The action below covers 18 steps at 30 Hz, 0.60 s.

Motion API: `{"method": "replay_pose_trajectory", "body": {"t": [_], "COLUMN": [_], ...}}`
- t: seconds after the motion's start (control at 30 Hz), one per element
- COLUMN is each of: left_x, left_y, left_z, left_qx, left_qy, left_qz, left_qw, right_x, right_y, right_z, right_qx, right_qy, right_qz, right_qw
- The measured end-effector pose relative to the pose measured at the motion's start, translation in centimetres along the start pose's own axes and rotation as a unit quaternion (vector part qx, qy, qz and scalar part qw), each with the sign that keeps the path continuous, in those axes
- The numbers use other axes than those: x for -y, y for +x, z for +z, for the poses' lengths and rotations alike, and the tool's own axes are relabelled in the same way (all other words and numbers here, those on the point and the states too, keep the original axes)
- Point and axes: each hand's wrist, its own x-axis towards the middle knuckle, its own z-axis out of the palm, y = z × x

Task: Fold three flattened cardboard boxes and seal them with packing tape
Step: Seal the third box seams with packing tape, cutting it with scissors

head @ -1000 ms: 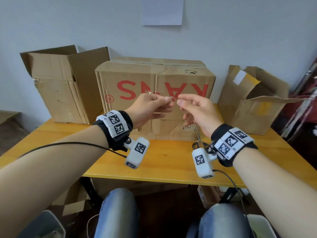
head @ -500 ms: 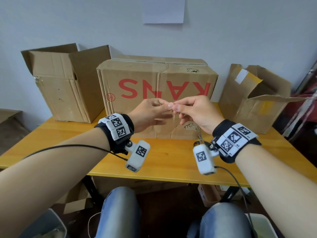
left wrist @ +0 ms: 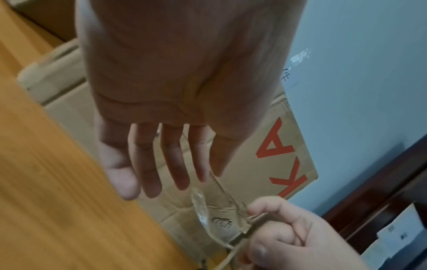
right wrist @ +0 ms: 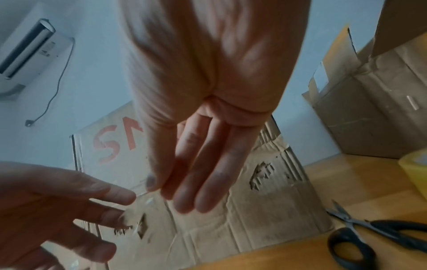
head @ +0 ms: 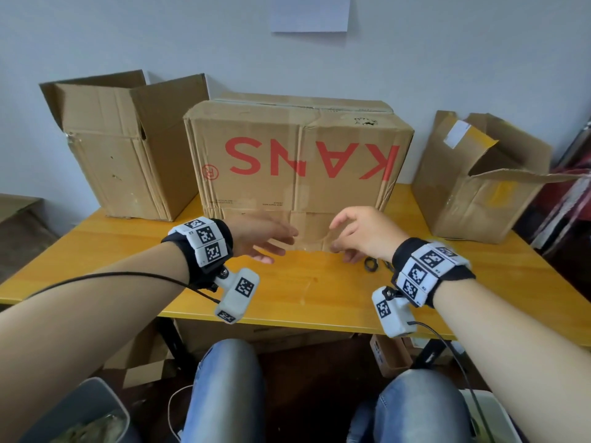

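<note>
The closed brown box with red KANS lettering (head: 297, 161) stands upside down at the middle of the table. My two hands hover low in front of it, a little apart. My left hand (head: 278, 243) has straight, spread fingers (left wrist: 150, 175) and holds nothing. My right hand (head: 345, 247) has its thumb pressed to its fingers and pinches one end of a crumpled clear tape strip (left wrist: 201, 206). The strip reaches toward my left fingertips; whether it sticks to them is unclear. An open box (head: 128, 148) stands at the left, another open box (head: 473, 187) at the right.
Black-handled scissors (right wrist: 360, 235) lie on the yellow wooden table (head: 319, 292) just right of my right hand, and a yellow tape roll (right wrist: 415, 169) sits beyond them. More cardboard lies under the table. The wall is close behind the boxes.
Both hands have dropped from in front of the KANS lettering to just above the table and drawn apart. My left hand let go of its pinch and opened.
</note>
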Motion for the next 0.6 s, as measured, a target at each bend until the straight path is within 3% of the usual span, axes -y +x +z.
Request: {"method": "replay_pose_trajectory", "body": {"t": [0.2,0.33,0.4,0.53,0.6], "left_x": [1.0,1.0,1.0,1.1,1.2], "left_y": [0.1,-0.1,-0.2,-0.3,-0.4], "left_z": [-0.3,-0.1,0.0,0.0,0.1], "left_qx": [-0.016,-0.011,-0.01,-0.006,-0.006], "left_qy": [0.0,-0.006,-0.008,-0.002,0.001], "left_qz": [-0.01,-0.011,-0.011,-0.009,-0.008], "left_qw": [1.0,1.0,1.0,1.0,1.0], "right_x": [1.3,3.0,3.4,3.4,3.7], "right_y": [-0.8,-1.7,-1.9,-2.1,-2.2], "right_z": [2.0,2.7,2.9,3.0,2.9], "right_qx": [0.165,0.198,0.211,0.221,0.22], "right_qy": [-0.11,-0.195,-0.187,-0.071,-0.086], "right_qz": [-0.02,-0.043,-0.064,-0.092,-0.107], "right_qw": [0.98,0.96,0.957,0.968,0.966]}}
